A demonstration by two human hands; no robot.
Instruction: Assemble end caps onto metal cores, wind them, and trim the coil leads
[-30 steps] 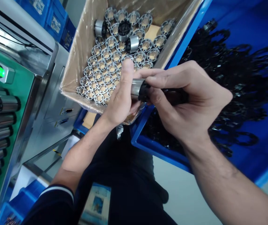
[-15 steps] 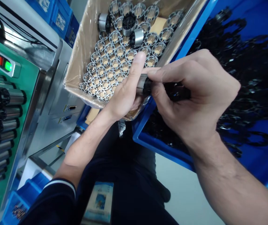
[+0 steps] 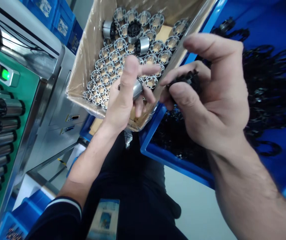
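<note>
My left hand (image 3: 123,96) is over the cardboard box (image 3: 83,66) and holds a short metal cylinder (image 3: 137,89) against its fingers. In my right hand (image 3: 208,96), a black ring-like part (image 3: 185,80) is pinched between thumb and fingers, a little apart from the cylinder. Below my hands, the box holds packed rows of round metal rings (image 3: 110,68). Several capped cylinders (image 3: 143,45) stand among them. My hands hide the lower part of the rows.
A blue bin (image 3: 173,160) heaped with black parts (image 3: 265,73) lies right of the box. On the left stands a steel machine with a green panel (image 3: 5,75) and racked metal cylinders (image 3: 3,110). Blue crates (image 3: 58,23) stand beyond it.
My hands have moved apart. The black part, earlier against the cylinder's end, is now separate in my right hand. The cylinder stays in my left hand.
</note>
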